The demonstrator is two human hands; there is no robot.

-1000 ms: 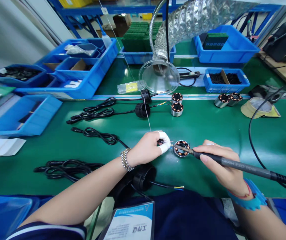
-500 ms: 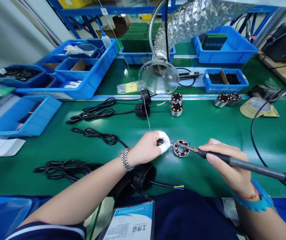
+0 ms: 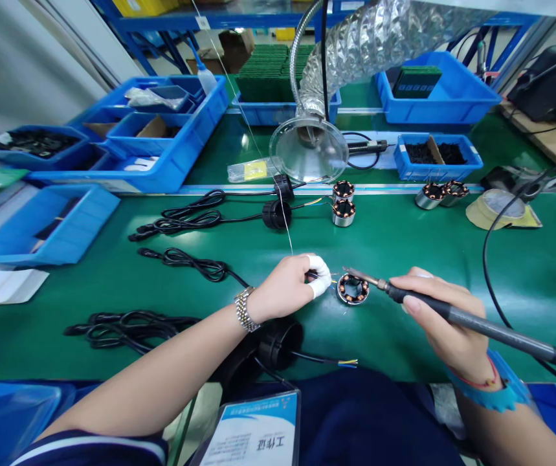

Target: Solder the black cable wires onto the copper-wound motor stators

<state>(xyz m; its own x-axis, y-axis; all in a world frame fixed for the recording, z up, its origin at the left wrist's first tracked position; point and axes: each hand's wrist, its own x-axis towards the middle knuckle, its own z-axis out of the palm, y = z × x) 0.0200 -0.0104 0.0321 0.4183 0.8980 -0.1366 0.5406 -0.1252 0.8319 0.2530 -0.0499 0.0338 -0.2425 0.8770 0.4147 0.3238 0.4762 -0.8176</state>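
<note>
My left hand [image 3: 294, 281], with white covers on its fingertips, is closed in a pinch on the end of a black cable [image 3: 236, 277]. Thin coloured wires [image 3: 333, 281] stick out past the fingertips toward a small stator [image 3: 354, 299] with copper windings, lying on the green mat. A thin solder wire [image 3: 285, 217] comes down from above to this hand; its end is hidden there. My right hand [image 3: 445, 310] grips a soldering iron [image 3: 472, 319] like a pen. The iron's tip hovers over the stator's far left edge, near the wire ends; I cannot tell whether it touches.
Beyond my hands, a clear fume hood [image 3: 309, 152] hangs from a foil duct. More stators [image 3: 344, 213] and cables with black caps [image 3: 276, 214] lie behind. Blue bins [image 3: 161, 168] line the left and back. Another cable with bared wires [image 3: 321, 358] lies near my body.
The soldering iron's tip has moved slightly up and left, from over the stator's opening to its far left edge. My left hand and the stator look unmoved.
</note>
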